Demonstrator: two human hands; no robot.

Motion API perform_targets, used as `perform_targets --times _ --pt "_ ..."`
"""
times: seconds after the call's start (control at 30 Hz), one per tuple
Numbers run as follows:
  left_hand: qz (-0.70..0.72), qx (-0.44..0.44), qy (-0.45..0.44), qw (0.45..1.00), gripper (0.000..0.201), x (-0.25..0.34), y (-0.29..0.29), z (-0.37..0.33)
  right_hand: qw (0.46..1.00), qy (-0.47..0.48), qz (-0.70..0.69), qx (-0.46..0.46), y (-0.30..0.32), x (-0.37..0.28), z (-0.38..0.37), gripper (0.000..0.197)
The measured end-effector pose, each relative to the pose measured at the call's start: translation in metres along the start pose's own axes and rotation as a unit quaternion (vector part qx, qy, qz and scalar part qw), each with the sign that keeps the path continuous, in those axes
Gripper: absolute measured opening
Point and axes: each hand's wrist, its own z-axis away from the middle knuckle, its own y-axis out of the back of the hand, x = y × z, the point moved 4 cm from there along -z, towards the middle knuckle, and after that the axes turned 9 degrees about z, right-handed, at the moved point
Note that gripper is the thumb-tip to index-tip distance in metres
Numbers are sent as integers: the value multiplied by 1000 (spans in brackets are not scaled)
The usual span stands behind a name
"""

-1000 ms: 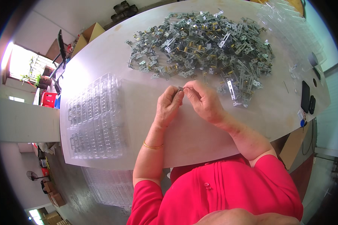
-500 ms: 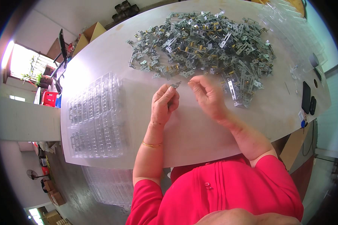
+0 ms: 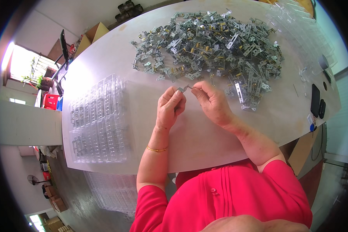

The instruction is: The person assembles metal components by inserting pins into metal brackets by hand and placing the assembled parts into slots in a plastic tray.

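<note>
Head view: both hands, left hand (image 3: pixel 170 106) and right hand (image 3: pixel 212 101), pinch one small metal bracket (image 3: pixel 183 89); bracket heap (image 3: pixel 208 42) behind, clear tray (image 3: pixel 96 120) left.

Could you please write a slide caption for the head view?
Both hands, left and right, pinch one small grey metal bracket beside a heap of metal brackets.

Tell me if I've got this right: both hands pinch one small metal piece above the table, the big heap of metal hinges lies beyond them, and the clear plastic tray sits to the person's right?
Not quite. In the head view the clear plastic tray sits to the person's left, not right. The rest holds: the left hand and right hand pinch one small metal piece above the table, with the heap of metal hinges beyond them.
</note>
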Motion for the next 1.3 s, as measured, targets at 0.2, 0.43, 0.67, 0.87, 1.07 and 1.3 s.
perform_targets --times 0.2,0.43,0.67,0.87,1.07,1.3 --pt "-180 -15 -73 981 22 4 -7 5 1000 -15 -18 -17 -1 0 0 9" --pt "-266 -26 -100 958 15 0 -10 6 948 -170 -246 -108 -3 10 0 18" --pt "-371 -47 -161 913 10 1 -20 9 967 -135 -156 -151 -3 16 -2 15" --pt "-404 17 -204 892 13 4 -23 12 983 0 -183 28 1 9 -4 10" --pt "-412 48 -226 881 11 3 -17 10 977 -70 -189 -69 -9 9 -1 8" --pt "-363 -1 -170 916 29 15 -14 8 975 -84 -207 -8 4 13 -7 8"
